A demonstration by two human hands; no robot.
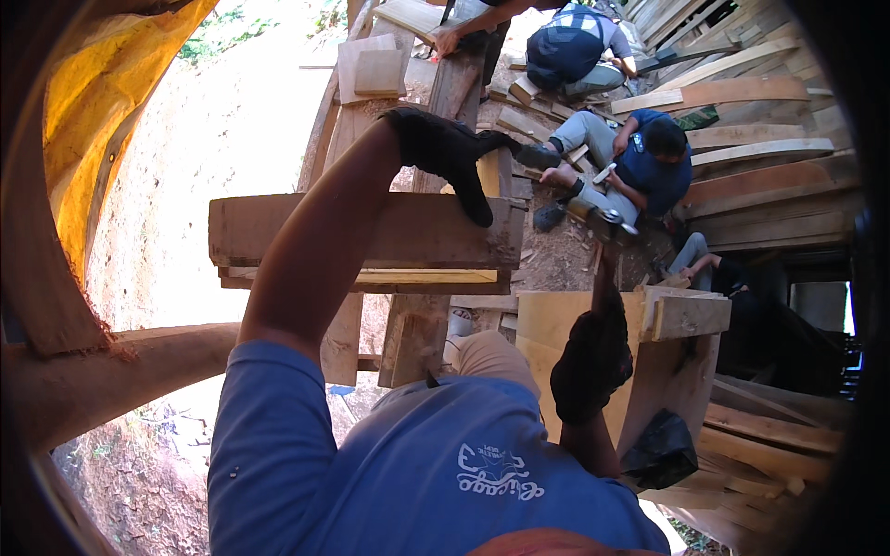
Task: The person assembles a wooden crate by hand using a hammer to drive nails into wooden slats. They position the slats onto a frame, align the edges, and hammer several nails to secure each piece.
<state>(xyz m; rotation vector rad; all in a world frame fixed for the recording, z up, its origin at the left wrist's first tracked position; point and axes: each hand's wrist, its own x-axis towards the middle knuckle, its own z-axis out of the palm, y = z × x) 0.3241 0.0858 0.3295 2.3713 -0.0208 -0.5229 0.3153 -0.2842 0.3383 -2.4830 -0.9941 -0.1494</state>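
Hammer (605, 283) in grip, a blue-shirted worker's black-gloved right hand (591, 366) is clenched around its wooden handle, the metal head pointing away from the body, with a pale wooden panel (540, 324) behind the glove. The left hand (445, 162), also in a black glove, is spread near the right end of a thick plank (426, 227), one digit reaching down over its near face, though whether it presses the wood cannot be told; beyond, a seated co-worker (660, 162) in dark blue sits among scattered timber (533, 125)
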